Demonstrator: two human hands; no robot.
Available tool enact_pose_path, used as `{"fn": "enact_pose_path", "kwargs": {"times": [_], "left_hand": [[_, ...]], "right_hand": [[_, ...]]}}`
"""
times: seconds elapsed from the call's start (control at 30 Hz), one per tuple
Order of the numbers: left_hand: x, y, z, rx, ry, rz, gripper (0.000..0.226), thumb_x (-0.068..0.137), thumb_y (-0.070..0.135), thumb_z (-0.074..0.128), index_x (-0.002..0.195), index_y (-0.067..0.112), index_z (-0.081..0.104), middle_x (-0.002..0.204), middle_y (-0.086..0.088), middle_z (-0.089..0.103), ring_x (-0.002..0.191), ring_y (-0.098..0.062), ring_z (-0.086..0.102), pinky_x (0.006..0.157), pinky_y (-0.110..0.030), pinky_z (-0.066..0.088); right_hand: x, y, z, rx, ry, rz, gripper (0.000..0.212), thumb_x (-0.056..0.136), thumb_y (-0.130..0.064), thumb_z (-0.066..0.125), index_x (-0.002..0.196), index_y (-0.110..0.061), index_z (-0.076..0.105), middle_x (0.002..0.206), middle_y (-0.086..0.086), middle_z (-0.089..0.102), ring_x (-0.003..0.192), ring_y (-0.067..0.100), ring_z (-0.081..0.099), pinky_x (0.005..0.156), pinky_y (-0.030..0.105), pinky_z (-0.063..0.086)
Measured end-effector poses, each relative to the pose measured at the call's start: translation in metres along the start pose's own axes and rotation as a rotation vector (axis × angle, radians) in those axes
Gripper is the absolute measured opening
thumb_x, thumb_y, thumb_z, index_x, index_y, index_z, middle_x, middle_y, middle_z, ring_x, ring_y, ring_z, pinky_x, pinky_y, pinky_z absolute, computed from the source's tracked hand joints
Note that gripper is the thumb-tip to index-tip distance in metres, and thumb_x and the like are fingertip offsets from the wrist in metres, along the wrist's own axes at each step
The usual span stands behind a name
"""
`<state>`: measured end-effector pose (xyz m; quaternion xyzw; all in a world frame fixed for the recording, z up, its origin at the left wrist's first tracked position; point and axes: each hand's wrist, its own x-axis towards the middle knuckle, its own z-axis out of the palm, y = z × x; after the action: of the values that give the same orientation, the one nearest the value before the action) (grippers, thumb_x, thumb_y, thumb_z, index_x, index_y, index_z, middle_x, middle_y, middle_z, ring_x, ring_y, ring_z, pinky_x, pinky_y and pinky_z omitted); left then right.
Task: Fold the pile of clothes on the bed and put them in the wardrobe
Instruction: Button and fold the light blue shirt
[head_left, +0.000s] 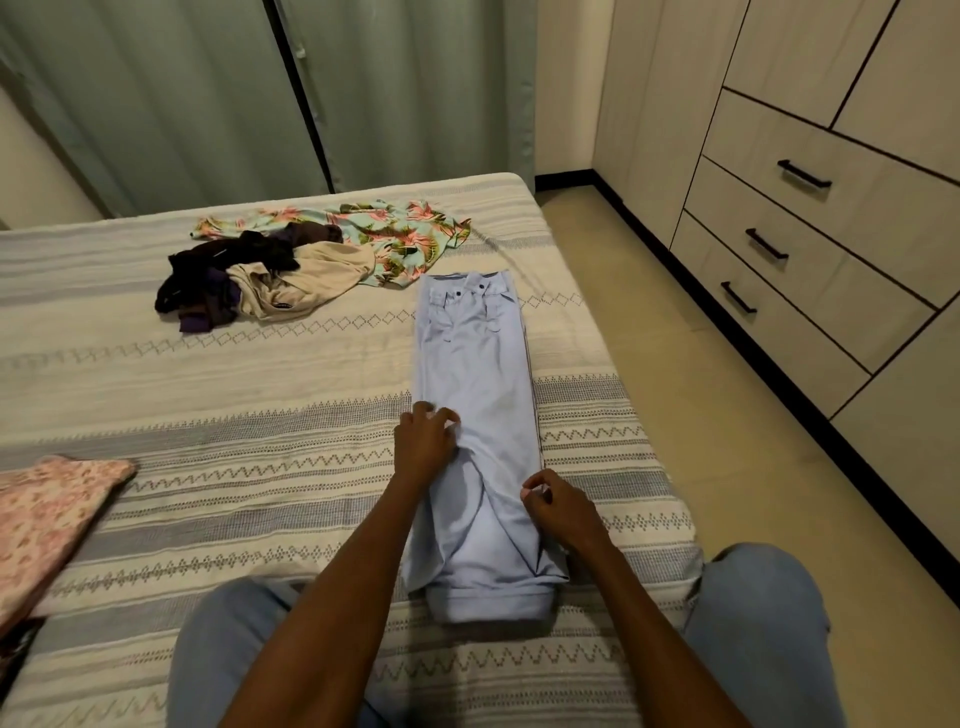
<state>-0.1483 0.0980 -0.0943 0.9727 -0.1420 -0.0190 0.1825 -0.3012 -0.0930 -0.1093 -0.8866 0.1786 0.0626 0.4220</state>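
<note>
Both hands pinch the light blue trousers (475, 415): left hand (423, 441) at left edge, right hand (558, 506) at right. Trousers lie along the bed's (260, 415) right edge; clothes pile (291, 260) well apart, far side

- One pair of light blue trousers (475, 415) laid lengthwise on the bed (208, 441).
- One loose pile of clothes (291, 265) beyond the trousers: one floral garment, one beige, dark ones uncountable.
- One pink patterned cloth (47, 514) left of the trousers.
- Two hands: left (423, 441), right (561, 506).
- Three wardrobe drawers (810, 249), right of the bed, one handle each.
</note>
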Motion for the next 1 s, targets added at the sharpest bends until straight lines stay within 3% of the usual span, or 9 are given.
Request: {"fn": "enact_pose_path", "kwargs": {"times": [0.13, 0.23, 0.4, 0.5, 0.6, 0.73, 0.87, 0.93, 1.0], "left_hand": [[-0.012, -0.003, 0.006, 0.103, -0.086, 0.287, 0.057, 0.076, 0.032, 0.048, 0.131, 0.026, 0.063, 0.144, -0.010, 0.052, 0.132, -0.034, 0.048, 0.103, -0.046, 0.035], [-0.022, -0.004, 0.009, 0.275, -0.233, 0.280, 0.055, 0.095, 0.029, 0.047, 0.150, 0.030, 0.041, 0.158, -0.006, 0.035, 0.145, -0.027, 0.032, 0.115, -0.045, 0.020], [-0.030, -0.015, 0.015, 0.407, -0.312, 0.234, 0.056, 0.106, 0.038, 0.028, 0.159, 0.023, 0.015, 0.164, -0.004, 0.022, 0.149, -0.029, 0.020, 0.119, -0.050, 0.011], [-0.040, -0.018, 0.014, 0.440, -0.318, 0.207, 0.062, 0.102, 0.046, 0.010, 0.158, 0.020, 0.016, 0.165, -0.004, 0.016, 0.152, -0.027, 0.013, 0.120, -0.052, 0.005], [-0.056, -0.019, 0.011, 0.360, -0.256, 0.215, 0.091, 0.082, 0.060, -0.012, 0.159, 0.019, 0.013, 0.166, -0.003, 0.011, 0.153, -0.025, 0.007, 0.121, -0.048, 0.000], [-0.080, -0.021, 0.011, 0.273, -0.314, 0.270, 0.090, 0.089, 0.079, 0.006, 0.160, 0.024, 0.006, 0.167, 0.000, 0.001, 0.154, -0.024, 0.001, 0.121, -0.045, -0.003], [-0.101, -0.033, 0.010, 0.331, -0.456, 0.261, 0.116, 0.066, 0.091, -0.011, 0.159, 0.024, 0.005, 0.167, -0.004, -0.001, 0.153, -0.026, 0.002, 0.123, -0.047, 0.003], [-0.112, -0.041, 0.001, 0.286, -0.429, 0.299, 0.108, 0.074, 0.085, -0.010, 0.159, 0.023, 0.015, 0.166, -0.006, 0.009, 0.152, -0.026, 0.013, 0.122, -0.044, 0.013], [-0.122, -0.048, -0.010, 0.174, -0.407, 0.351, 0.079, 0.097, 0.068, 0.008, 0.154, 0.020, 0.032, 0.162, -0.011, 0.025, 0.148, -0.029, 0.028, 0.118, -0.040, 0.025]], "right_hand": [[-0.007, -0.002, 0.004, -0.086, -0.059, -0.106, 0.032, 0.092, -0.035, 0.062, 0.122, -0.026, 0.056, 0.098, -0.007, 0.063, 0.101, 0.022, 0.064, 0.078, 0.030, 0.044], [-0.012, -0.001, 0.006, -0.198, 0.043, -0.265, 0.032, 0.090, -0.023, 0.058, 0.121, -0.019, 0.064, 0.111, 0.006, 0.067, 0.103, 0.026, 0.063, 0.082, 0.034, 0.049], [-0.024, 0.009, 0.018, -0.492, 0.064, -0.448, 0.041, 0.078, -0.024, 0.056, 0.117, -0.018, 0.068, 0.096, 0.012, 0.068, 0.086, 0.036, 0.064, 0.069, 0.041, 0.053], [-0.033, 0.013, 0.022, -0.538, 0.079, -0.458, 0.035, 0.086, -0.034, 0.053, 0.114, -0.020, 0.068, 0.097, 0.010, 0.068, 0.087, 0.035, 0.064, 0.068, 0.042, 0.053], [-0.035, 0.016, 0.020, -0.483, 0.207, -0.506, 0.028, 0.087, -0.040, 0.050, 0.097, -0.023, 0.070, 0.087, 0.004, 0.064, 0.075, 0.029, 0.062, 0.059, 0.038, 0.053], [-0.037, 0.025, 0.020, -0.449, 0.184, -0.568, 0.026, 0.087, -0.039, 0.054, 0.103, -0.026, 0.070, 0.096, 0.001, 0.064, 0.083, 0.026, 0.061, 0.064, 0.037, 0.051], [-0.045, 0.038, 0.017, -0.295, 0.114, -0.500, 0.025, 0.093, -0.027, 0.057, 0.116, -0.024, 0.067, 0.111, -0.003, 0.066, 0.098, 0.021, 0.060, 0.078, 0.034, 0.049], [-0.049, 0.048, 0.010, -0.269, 0.160, -0.494, 0.028, 0.090, -0.021, 0.055, 0.114, -0.022, 0.069, 0.110, -0.001, 0.067, 0.099, 0.022, 0.059, 0.076, 0.032, 0.047], [-0.050, 0.060, 0.003, -0.329, 0.161, -0.534, 0.033, 0.086, -0.027, 0.050, 0.111, -0.020, 0.070, 0.107, 0.002, 0.066, 0.094, 0.028, 0.060, 0.072, 0.035, 0.049]]}}
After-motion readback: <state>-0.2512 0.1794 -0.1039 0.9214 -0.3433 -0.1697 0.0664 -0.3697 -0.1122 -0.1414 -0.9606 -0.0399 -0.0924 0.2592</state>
